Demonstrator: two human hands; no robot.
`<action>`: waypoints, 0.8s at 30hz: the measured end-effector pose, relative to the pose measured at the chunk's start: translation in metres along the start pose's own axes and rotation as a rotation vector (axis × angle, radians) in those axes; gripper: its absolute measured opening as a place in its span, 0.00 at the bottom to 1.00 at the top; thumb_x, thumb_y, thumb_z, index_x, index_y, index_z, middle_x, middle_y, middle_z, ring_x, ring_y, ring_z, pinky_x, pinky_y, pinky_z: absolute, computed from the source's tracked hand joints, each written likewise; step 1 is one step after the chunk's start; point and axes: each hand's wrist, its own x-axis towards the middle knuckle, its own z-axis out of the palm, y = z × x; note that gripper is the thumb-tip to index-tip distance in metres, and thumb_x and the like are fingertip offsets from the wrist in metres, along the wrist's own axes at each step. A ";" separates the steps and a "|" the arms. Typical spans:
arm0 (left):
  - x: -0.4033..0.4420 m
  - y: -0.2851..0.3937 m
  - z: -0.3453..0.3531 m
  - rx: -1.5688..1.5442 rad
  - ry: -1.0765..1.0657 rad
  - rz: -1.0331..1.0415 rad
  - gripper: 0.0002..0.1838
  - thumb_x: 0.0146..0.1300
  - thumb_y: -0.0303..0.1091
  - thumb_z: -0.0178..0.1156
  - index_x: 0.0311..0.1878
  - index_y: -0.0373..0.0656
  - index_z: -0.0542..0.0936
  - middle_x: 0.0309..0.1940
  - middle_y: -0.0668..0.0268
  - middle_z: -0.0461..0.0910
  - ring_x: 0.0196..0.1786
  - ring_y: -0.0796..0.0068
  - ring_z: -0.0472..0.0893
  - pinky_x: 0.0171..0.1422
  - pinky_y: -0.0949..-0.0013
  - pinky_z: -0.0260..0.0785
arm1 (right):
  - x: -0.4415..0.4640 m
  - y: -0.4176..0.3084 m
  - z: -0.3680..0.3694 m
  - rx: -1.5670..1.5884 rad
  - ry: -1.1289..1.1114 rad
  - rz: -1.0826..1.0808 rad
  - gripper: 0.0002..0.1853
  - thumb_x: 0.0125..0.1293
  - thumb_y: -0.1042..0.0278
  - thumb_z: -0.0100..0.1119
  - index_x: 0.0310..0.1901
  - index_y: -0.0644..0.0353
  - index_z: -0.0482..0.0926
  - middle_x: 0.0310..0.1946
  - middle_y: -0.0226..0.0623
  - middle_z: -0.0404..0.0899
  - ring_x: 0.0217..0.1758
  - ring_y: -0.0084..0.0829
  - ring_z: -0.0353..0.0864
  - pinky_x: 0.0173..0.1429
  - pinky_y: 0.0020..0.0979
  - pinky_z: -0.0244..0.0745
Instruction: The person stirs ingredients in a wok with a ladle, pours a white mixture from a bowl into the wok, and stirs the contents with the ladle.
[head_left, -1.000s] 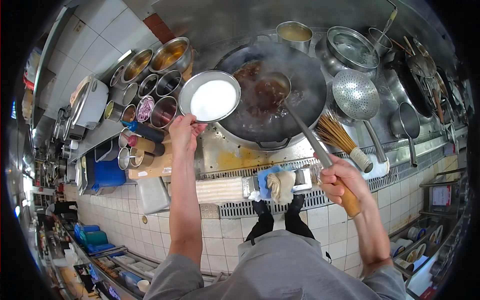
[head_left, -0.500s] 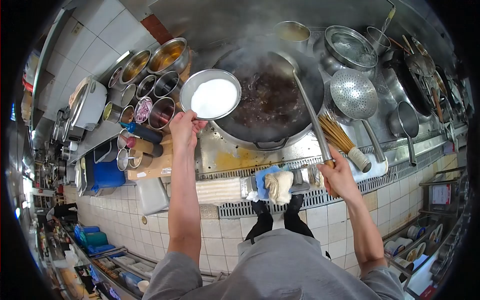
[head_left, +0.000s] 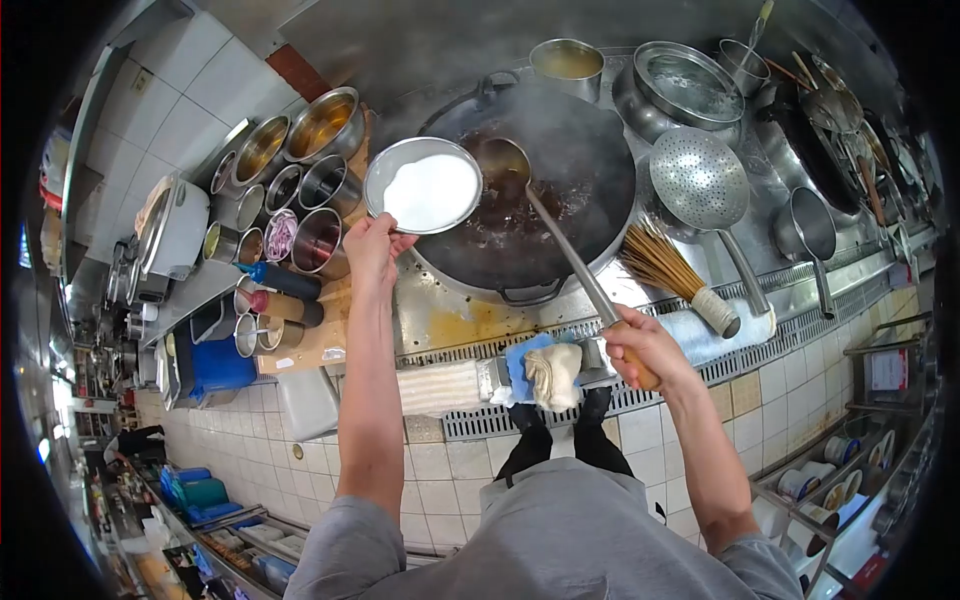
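My left hand (head_left: 374, 250) grips the near rim of a metal bowl (head_left: 377, 170) that holds white powder (head_left: 430, 193). The bowl is held over the left edge of a large dark wok (head_left: 590, 200), where brown liquid steams. My right hand (head_left: 637, 350) is wrapped round the wooden handle of a long metal ladle (head_left: 573, 256). The ladle's round head is in the left part of the wok, just right of the bowl, with brown liquid in it.
Right of the wok lie a bamboo brush (head_left: 675, 275), a perforated skimmer (head_left: 700, 180) and a small pot (head_left: 805, 228). Behind stand a pot of yellowish liquid (head_left: 567, 65) and a larger pot (head_left: 690, 85). Metal containers and squeeze bottles (head_left: 285, 307) stand left. Folded cloths (head_left: 553, 375) hang at the front edge.
The ladle has swung from the wok's right side to its left, near the bowl. My right hand has moved slightly left. My left hand still holds the bowl.
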 end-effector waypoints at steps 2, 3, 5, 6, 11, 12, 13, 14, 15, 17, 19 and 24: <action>0.003 0.002 0.003 0.006 0.002 0.011 0.04 0.54 0.21 0.53 0.26 0.35 0.69 0.21 0.59 0.74 0.18 0.72 0.76 0.24 0.71 0.77 | -0.001 0.015 0.011 -0.170 0.073 -0.080 0.23 0.61 0.76 0.52 0.59 0.60 0.65 0.18 0.28 0.68 0.09 0.18 0.64 0.10 0.23 0.61; 0.003 0.002 0.004 0.014 -0.007 0.006 0.04 0.54 0.21 0.53 0.26 0.35 0.69 0.22 0.59 0.74 0.18 0.72 0.76 0.25 0.71 0.77 | -0.005 0.027 0.018 -0.233 0.137 -0.111 0.24 0.61 0.76 0.52 0.60 0.58 0.64 0.18 0.28 0.68 0.09 0.19 0.64 0.11 0.24 0.61; 0.003 0.001 0.008 0.021 0.000 0.003 0.04 0.54 0.21 0.53 0.26 0.35 0.69 0.22 0.59 0.74 0.18 0.72 0.76 0.25 0.70 0.78 | -0.022 0.037 0.038 -0.196 0.202 -0.074 0.25 0.62 0.74 0.50 0.62 0.51 0.62 0.17 0.26 0.66 0.09 0.18 0.63 0.10 0.24 0.60; 0.006 0.001 0.009 0.022 0.000 0.004 0.04 0.54 0.21 0.53 0.26 0.35 0.69 0.22 0.59 0.74 0.18 0.72 0.76 0.25 0.70 0.78 | -0.032 0.027 0.043 -0.196 0.201 -0.074 0.25 0.62 0.74 0.50 0.62 0.51 0.62 0.17 0.26 0.66 0.09 0.18 0.63 0.10 0.24 0.60; 0.012 -0.002 0.013 0.046 -0.006 0.021 0.04 0.54 0.20 0.53 0.25 0.35 0.69 0.21 0.59 0.74 0.17 0.72 0.76 0.24 0.70 0.78 | -0.025 0.003 0.008 0.852 -0.281 0.302 0.15 0.67 0.68 0.46 0.55 0.50 0.69 0.18 0.25 0.62 0.10 0.17 0.58 0.09 0.22 0.57; 0.013 -0.003 0.014 0.048 -0.008 0.020 0.04 0.54 0.20 0.53 0.25 0.35 0.69 0.21 0.59 0.74 0.17 0.72 0.76 0.24 0.70 0.78 | -0.019 -0.003 0.003 0.846 -0.343 0.327 0.14 0.67 0.68 0.46 0.54 0.51 0.70 0.18 0.24 0.62 0.10 0.17 0.58 0.09 0.22 0.57; 0.014 -0.003 0.015 0.047 -0.009 0.017 0.04 0.54 0.20 0.53 0.25 0.35 0.69 0.21 0.59 0.74 0.17 0.72 0.75 0.24 0.70 0.78 | -0.016 -0.009 0.003 0.546 -0.203 0.231 0.17 0.66 0.70 0.47 0.57 0.52 0.69 0.17 0.24 0.63 0.10 0.17 0.60 0.10 0.21 0.57; 0.015 -0.002 0.016 0.046 -0.009 0.015 0.04 0.54 0.20 0.53 0.25 0.35 0.69 0.22 0.59 0.74 0.17 0.72 0.75 0.24 0.70 0.78 | -0.013 -0.005 0.005 0.547 -0.203 0.229 0.17 0.66 0.70 0.47 0.57 0.52 0.69 0.17 0.24 0.63 0.10 0.17 0.60 0.10 0.21 0.57; 0.016 -0.002 0.016 0.047 -0.009 0.015 0.04 0.54 0.20 0.53 0.25 0.35 0.69 0.22 0.59 0.74 0.17 0.72 0.75 0.24 0.70 0.78 | -0.007 0.003 0.009 0.159 -0.059 0.074 0.19 0.65 0.72 0.48 0.58 0.54 0.68 0.17 0.26 0.64 0.09 0.17 0.61 0.09 0.22 0.57; 0.017 -0.002 0.019 0.072 -0.016 0.027 0.05 0.54 0.20 0.53 0.25 0.35 0.69 0.21 0.59 0.74 0.17 0.72 0.75 0.24 0.69 0.78 | -0.010 0.016 0.021 -0.357 0.155 -0.099 0.20 0.63 0.76 0.49 0.58 0.56 0.67 0.18 0.28 0.66 0.09 0.19 0.64 0.10 0.22 0.58; 0.015 0.002 0.024 0.065 -0.008 0.036 0.05 0.54 0.20 0.53 0.25 0.35 0.68 0.21 0.59 0.74 0.17 0.72 0.75 0.24 0.69 0.78 | -0.021 0.026 0.041 -0.222 0.153 -0.049 0.22 0.64 0.75 0.49 0.61 0.54 0.64 0.17 0.28 0.66 0.09 0.19 0.64 0.10 0.22 0.58; 0.023 -0.002 0.025 0.094 -0.011 0.041 0.05 0.54 0.21 0.53 0.25 0.35 0.68 0.21 0.58 0.74 0.17 0.71 0.76 0.24 0.69 0.77 | -0.047 -0.003 0.034 0.636 -0.133 0.238 0.17 0.65 0.73 0.49 0.56 0.54 0.66 0.18 0.26 0.65 0.09 0.18 0.64 0.09 0.23 0.59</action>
